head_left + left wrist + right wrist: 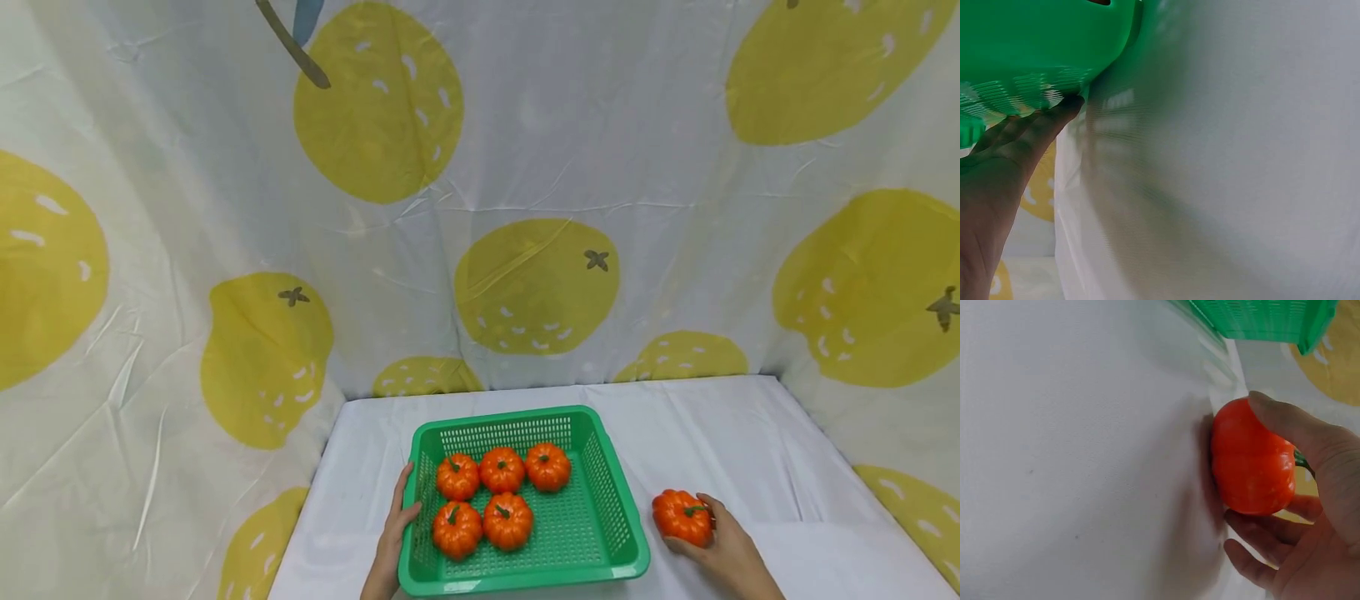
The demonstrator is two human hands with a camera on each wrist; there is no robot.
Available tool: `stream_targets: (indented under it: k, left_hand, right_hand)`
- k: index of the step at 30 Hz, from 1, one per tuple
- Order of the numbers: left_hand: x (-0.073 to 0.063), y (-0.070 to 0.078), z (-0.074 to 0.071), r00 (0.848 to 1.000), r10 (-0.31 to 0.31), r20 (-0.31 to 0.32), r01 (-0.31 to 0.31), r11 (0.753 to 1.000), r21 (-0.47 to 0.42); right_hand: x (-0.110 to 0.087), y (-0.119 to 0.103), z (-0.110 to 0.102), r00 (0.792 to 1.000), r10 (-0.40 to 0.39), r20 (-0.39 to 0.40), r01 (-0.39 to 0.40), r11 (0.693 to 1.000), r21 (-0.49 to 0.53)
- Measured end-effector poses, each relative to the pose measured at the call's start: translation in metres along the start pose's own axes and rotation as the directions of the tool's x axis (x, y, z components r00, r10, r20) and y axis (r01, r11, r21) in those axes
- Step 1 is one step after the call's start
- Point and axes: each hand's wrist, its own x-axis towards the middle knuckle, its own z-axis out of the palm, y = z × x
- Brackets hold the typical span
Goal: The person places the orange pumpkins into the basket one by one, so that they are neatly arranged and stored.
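Note:
My right hand (pixel 723 546) grips a small orange pumpkin (pixel 678 518) with a green stem, to the right of the basket. In the right wrist view, the thumb lies on one side of this pumpkin (pixel 1250 462) and fingers curl at the other, close to the white cloth. A green plastic basket (pixel 577 521) holds several similar pumpkins (pixel 503 469) in two rows toward its left side. Against the basket's left wall rests my left hand (pixel 388 546). Its fingers (pixel 1047 128) lie fairly straight along the slotted wall in the left wrist view.
A white cloth (pixel 720 433) covers the table. Behind it and on both sides hangs a pale curtain (pixel 525 150) printed with large yellow fruit. Between the basket and the right-hand pumpkin lies a narrow strip of cloth.

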Motion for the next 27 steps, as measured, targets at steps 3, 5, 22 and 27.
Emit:
stream_targets:
  k: [3, 5, 22, 27]
  left_hand:
    - [-0.001, -0.001, 0.001, 1.000, -0.005, 0.007, 0.005, 1.000, -0.012]
    - [-0.002, -0.002, 0.002, 1.000, -0.003, 0.009, 0.003, 1.000, -0.009]
    - [-0.003, 0.000, 0.001, 0.999, 0.013, -0.051, -0.011, 0.999, 0.036]
    - [-0.003, -0.002, 0.001, 0.998, 0.016, -0.054, -0.013, 0.999, 0.052]
  right_hand:
    - [-0.002, 0.004, -0.001, 1.000, 0.013, -0.005, -0.013, 1.000, 0.004]
    - [-0.003, 0.007, -0.002, 0.998, 0.055, 0.002, -0.055, 0.998, 0.022]
    - [-0.017, 0.033, -0.014, 0.985, 0.160, -0.056, -0.152, 0.980, 0.125]
    - [-0.017, 0.015, -0.012, 0.977, 0.069, -0.200, -0.039, 0.988, 0.151]
